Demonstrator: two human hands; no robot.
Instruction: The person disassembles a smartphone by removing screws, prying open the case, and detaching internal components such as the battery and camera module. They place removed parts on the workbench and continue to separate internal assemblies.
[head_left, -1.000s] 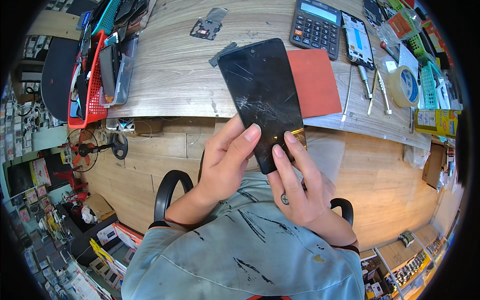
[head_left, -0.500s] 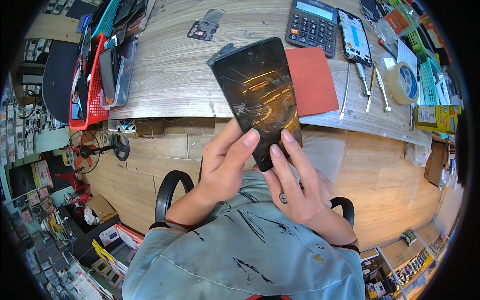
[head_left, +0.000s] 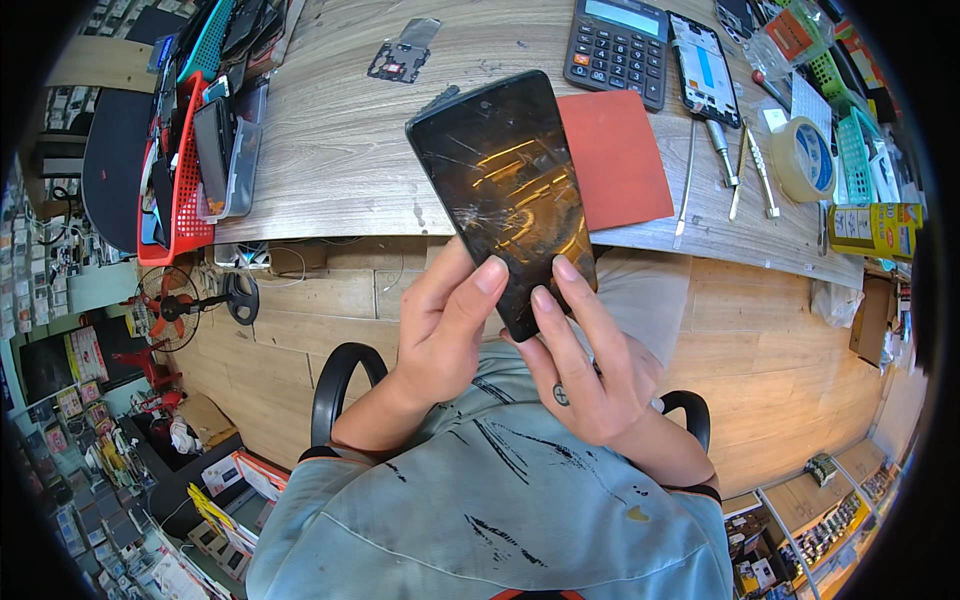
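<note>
Between both hands is a dark smartphone [head_left: 505, 180], tilted, its cracked glass turned up toward me and streaked with orange reflections. My left hand [head_left: 445, 320] grips its lower left edge, thumb on the glass and the other fingers behind. My right hand [head_left: 590, 360] closes on the bottom right corner, with two fingers laid on the glass and the thumb partly hidden beneath the phone. Behind the phone, a red-orange mat [head_left: 620, 160] lies at the table's near edge. A dark bit of material shows past the phone's upper left corner.
On the wooden table [head_left: 330, 130] are a calculator [head_left: 615, 50], a phone frame [head_left: 703, 70], several slim metal tools [head_left: 758, 175], a tape roll [head_left: 803, 160] and a small phone part [head_left: 398, 62]. A red basket [head_left: 188, 180] stands left, a yellow can [head_left: 875, 232] right.
The phone and both hands sit slightly further left in the picture, and the table items have shifted a little too. The grip looks the same.
</note>
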